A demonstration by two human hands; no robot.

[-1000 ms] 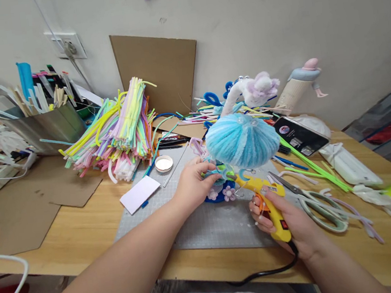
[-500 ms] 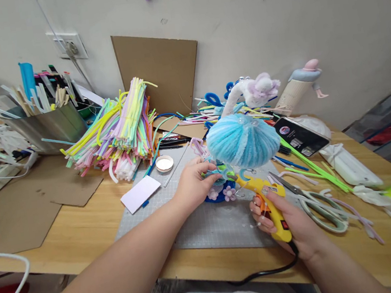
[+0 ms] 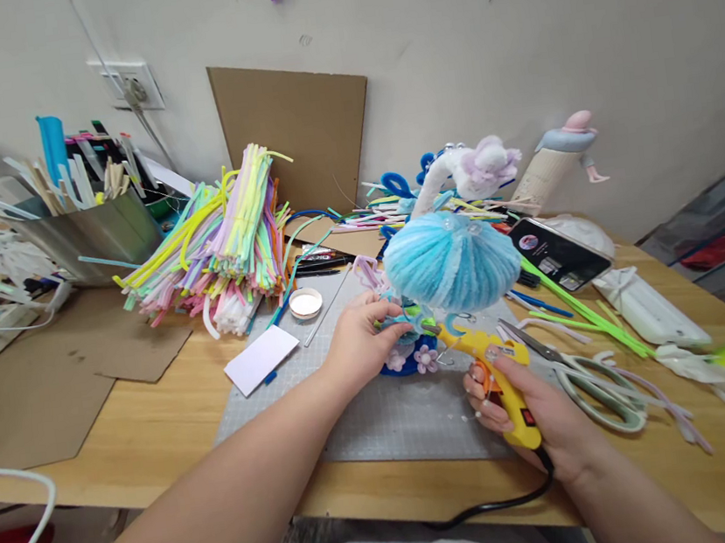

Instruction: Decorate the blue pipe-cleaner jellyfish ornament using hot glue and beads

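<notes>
My right hand (image 3: 510,399) is wrapped round a yellow glue gun (image 3: 516,385) with an orange trigger. Its nozzle points left, in under a fuzzy light-blue shade (image 3: 452,262) that belongs to a pipe-cleaner lamp. A white stem (image 3: 436,185) with a pale purple flower (image 3: 488,164) curves over the shade. Beneath it sits a dark blue base (image 3: 406,363) with small flowers. My left hand (image 3: 365,335) pinches a light-blue fuzzy piece (image 3: 409,329) beside the nozzle. The fingertips and the nozzle's end are partly hidden there.
Scissors (image 3: 605,391) lie right of the grey cutting mat (image 3: 382,428). Left of the lamp are a white card (image 3: 261,360), a small round dish (image 3: 306,303) and a bundle of pipe cleaners (image 3: 228,253). A black power bank (image 3: 558,252) and a bottle (image 3: 551,165) stand at the right.
</notes>
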